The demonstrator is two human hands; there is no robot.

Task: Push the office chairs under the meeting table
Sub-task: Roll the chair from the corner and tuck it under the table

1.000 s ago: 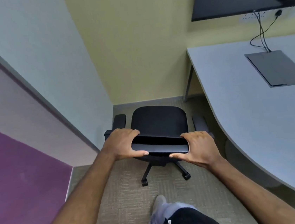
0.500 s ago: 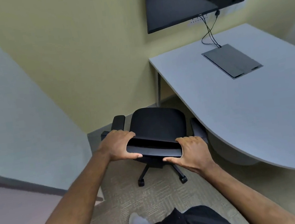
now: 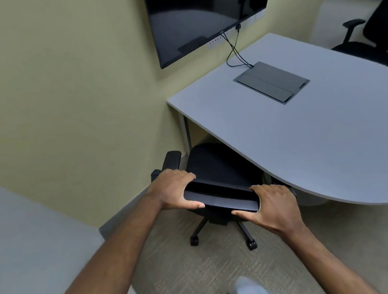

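A black office chair [image 3: 217, 168] on castors stands by the near left edge of the grey meeting table [image 3: 320, 137]. Its seat's right part lies under the table's curved edge, and the right armrest is hidden there. My left hand [image 3: 176, 188] grips the left end of the chair's backrest top. My right hand [image 3: 273, 204] grips the right end of it. The left armrest shows beside the wall. A second black office chair [image 3: 370, 49] stands pulled out at the table's far right side.
A dark wall screen [image 3: 206, 10] hangs above the table, with cables running to a grey cable box lid [image 3: 272, 82] in the tabletop. Yellow wall on the left, a pale wall at near left. Carpet floor below, my foot [image 3: 250, 290] at the bottom.
The chair has rolled to the right and forward, and its seat now sits partly under the table edge. Both hands keep their grip on the backrest. My view has swung right.
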